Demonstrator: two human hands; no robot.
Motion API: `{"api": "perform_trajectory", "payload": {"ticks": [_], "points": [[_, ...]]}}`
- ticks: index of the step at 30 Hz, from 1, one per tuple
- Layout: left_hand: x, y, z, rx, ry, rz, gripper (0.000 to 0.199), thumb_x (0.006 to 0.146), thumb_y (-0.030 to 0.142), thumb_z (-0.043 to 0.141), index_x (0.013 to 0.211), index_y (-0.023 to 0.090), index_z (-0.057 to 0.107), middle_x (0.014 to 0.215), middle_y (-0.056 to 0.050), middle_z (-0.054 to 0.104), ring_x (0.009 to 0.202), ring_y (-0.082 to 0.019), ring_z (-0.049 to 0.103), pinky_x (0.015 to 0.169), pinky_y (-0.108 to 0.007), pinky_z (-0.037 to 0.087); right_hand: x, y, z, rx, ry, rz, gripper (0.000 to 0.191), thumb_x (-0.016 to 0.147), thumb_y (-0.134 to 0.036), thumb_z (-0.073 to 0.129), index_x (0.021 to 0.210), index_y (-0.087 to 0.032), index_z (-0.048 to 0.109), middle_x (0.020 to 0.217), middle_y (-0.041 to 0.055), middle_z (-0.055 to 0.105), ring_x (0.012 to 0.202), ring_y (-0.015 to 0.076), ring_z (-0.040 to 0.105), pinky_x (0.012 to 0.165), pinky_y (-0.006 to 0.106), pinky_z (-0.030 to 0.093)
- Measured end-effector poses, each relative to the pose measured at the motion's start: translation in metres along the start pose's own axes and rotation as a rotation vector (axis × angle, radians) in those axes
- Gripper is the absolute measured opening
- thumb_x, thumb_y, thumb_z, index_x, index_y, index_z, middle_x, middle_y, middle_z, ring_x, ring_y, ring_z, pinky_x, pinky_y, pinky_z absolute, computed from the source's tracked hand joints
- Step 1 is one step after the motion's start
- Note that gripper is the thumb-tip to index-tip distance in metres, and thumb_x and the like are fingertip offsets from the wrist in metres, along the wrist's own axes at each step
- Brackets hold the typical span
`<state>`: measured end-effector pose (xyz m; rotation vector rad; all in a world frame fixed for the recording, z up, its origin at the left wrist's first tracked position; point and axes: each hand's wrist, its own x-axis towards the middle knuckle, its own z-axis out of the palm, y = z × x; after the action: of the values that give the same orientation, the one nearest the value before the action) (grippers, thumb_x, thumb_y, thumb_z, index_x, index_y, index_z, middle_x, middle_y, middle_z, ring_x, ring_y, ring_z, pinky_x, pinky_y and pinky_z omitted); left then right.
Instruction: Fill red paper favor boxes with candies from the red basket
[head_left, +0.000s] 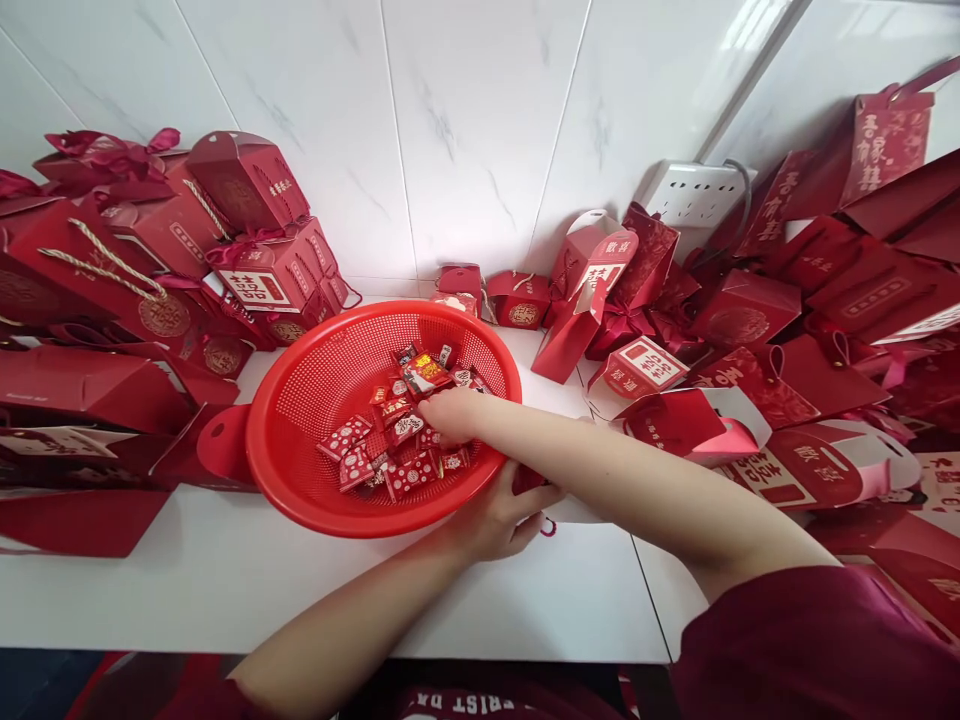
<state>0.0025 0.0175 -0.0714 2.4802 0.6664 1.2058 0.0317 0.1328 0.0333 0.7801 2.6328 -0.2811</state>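
My right hand (454, 414) is among wrapped sweets (411, 477), likely light, slick, best pinched by their ends, its grip hidden, my left hand (496, 522) clasping something red (528, 479)

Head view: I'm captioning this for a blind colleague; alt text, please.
The right hand reaches into small wrapped packets in a red basket; the left hand holds a partly hidden red item beside it. Red gift boxes crowd both sides.

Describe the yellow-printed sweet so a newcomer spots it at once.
Find the big red basket on the white table. Inside, the yellow-printed sweet lies toward the far side, just beyond the right hand. Its large bright yellow patch sets it apart from the nearby sweets, mostly red and white.
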Motion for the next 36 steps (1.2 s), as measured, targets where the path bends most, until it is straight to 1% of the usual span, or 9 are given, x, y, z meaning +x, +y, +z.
{"api": "perform_trajectory", "payload": {"ticks": [6,12,14,16,19,22,25,31,36], "points": [[-0.006,-0.006,0.005,0.031,0.016,-0.038,0.059,0.083,0.003,0.063,0.138,0.025,0.058,0.159,-0.015,0.026,0.139,-0.037,0.044,0.109,-0.055,0.045,-0.014,0.0,-0.02,0.026,0.039,-0.001,0.012,0.083,-0.008,0.07,0.094,-0.013,0.074,0.098,0.0129,0.077,0.087,0.0267,0.072,0.069,0.03,0.052],[-0.008,-0.007,0.006,0.037,0.026,-0.09,0.064,0.087,0.001,0.057,0.145,0.027,0.05,0.168,-0.013,0.014,0.149,-0.036,0.034,0.113,-0.054,0.044,-0.104,0.001,-0.034,0.153,0.453,0.147,0.027,0.104,-0.016,0.041,0.104,-0.016,0.067,0.099,0.0089,0.074,0.089,0.0202,0.068,0.07,0.028,0.046],[-0.007,-0.002,0.002,0.078,-0.014,-0.157,0.064,0.089,0.004,0.057,0.148,0.027,0.046,0.167,-0.013,0.018,0.15,-0.036,0.033,0.115,-0.055,0.042,-0.14,-0.002,-0.022,0.514,0.758,0.233,0.026,0.102,-0.027,0.051,0.086,-0.017,0.068,0.081,0.0036,0.071,0.076,0.0171,0.066,0.066,0.026,0.044],[-0.007,0.003,-0.001,0.121,-0.054,-0.219,0.067,0.091,0.009,0.057,0.153,0.026,0.039,0.167,-0.014,0.02,0.152,-0.036,0.028,0.117,-0.055,0.039,-0.167,-0.009,0.0,0.89,0.932,0.258,0.03,0.1,-0.039,0.055,0.084,-0.017,0.068,0.075,0.0017,0.07,0.069,0.0157,0.066,0.062,0.025,0.046],[-0.01,0.01,0.0,0.162,-0.082,-0.257,0.075,0.094,0.017,0.057,0.161,0.024,0.023,0.167,-0.016,0.021,0.154,-0.037,0.024,0.118,-0.055,0.039,-0.191,-0.022,0.038,1.364,1.044,0.185,0.031,0.096,-0.046,0.062,0.087,-0.018,0.071,0.075,0.002,0.071,0.067,0.0165,0.069,0.061,0.027,0.051],[-0.013,0.014,0.005,0.176,-0.063,-0.242,0.084,0.096,0.022,0.057,0.163,0.02,0.007,0.167,-0.018,0.02,0.154,-0.036,0.024,0.117,-0.051,0.041,-0.2,-0.032,0.067,1.507,1.088,0.164,0.026,0.095,-0.042,0.066,0.088,-0.018,0.073,0.076,0.0024,0.072,0.066,0.0163,0.07,0.064,0.027,0.053],[-0.015,0.017,0.009,0.197,-0.036,-0.211,0.09,0.096,0.024,0.056,0.163,0.015,-0.004,0.168,-0.02,0.013,0.155,-0.035,0.02,0.118,-0.049,0.041,-0.209,-0.038,0.081,1.436,1.104,0.241,0.025,0.099,-0.041,0.061,0.093,-0.02,0.073,0.08,0.0025,0.073,0.071,0.0163,0.069,0.069,0.028,0.053],[-0.019,0.018,0.011,0.246,-0.033,-0.229,0.091,0.097,0.025,0.056,0.163,0.013,-0.006,0.168,-0.019,0.013,0.155,-0.033,0.018,0.12,-0.047,0.039,-0.229,-0.04,0.084,0.934,1.19,0.39,0.02,0.102,-0.034,0.054,0.1,-0.023,0.071,0.101,0.0049,0.071,0.093,0.0188,0.066,0.083,0.032,0.051],[-0.018,0.017,0.011,0.25,-0.022,-0.242,0.092,0.097,0.025,0.055,0.163,0.014,-0.007,0.168,-0.02,0.016,0.154,-0.034,0.023,0.12,-0.048,0.039,-0.221,-0.029,0.098,0.573,1.223,0.553,0.014,0.099,-0.031,0.058,0.095,-0.024,0.069,0.131,0.0096,0.06,0.121,0.0278,0.056,0.103,0.048,0.047]]}}
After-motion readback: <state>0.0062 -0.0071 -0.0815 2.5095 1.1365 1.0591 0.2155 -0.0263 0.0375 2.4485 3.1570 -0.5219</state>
